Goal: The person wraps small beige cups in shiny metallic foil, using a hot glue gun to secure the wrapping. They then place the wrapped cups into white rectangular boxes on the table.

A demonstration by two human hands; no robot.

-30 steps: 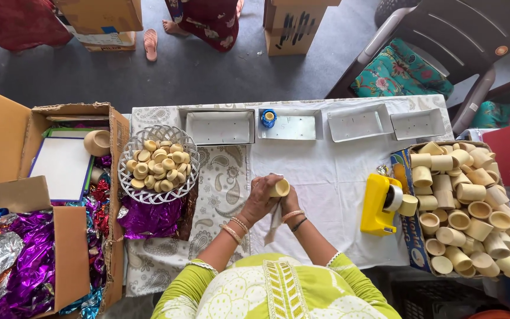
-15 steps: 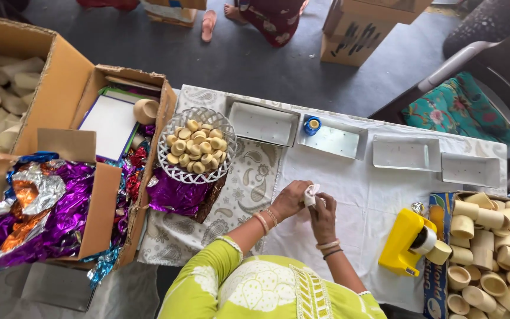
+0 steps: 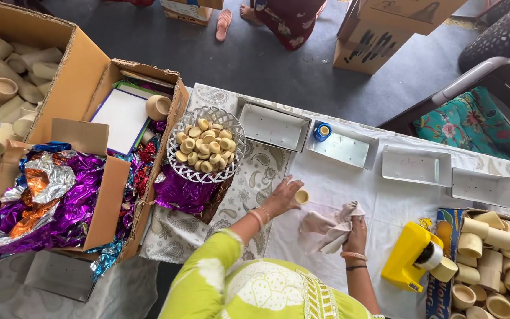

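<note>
Fingers (image 3: 290, 194) of the left hand (image 3: 280, 199) clamp a small clay cup (image 3: 302, 197) just above the table (image 3: 379, 195), arm stretched forward. The right hand (image 3: 356, 231), fingers closed on a crumpled cloth (image 3: 326, 227), rests near a yellow tape dispenser (image 3: 407, 257).

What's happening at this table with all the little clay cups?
A person in a green top sits at a cloth-covered table. Their left hand holds a small clay cup out over the table, toward a white basket piled with similar cups. Their right hand grips a beige rag resting on the cloth. A yellow tape dispenser stands beside a box of bigger clay cups, and empty metal trays line the far edge.
</note>
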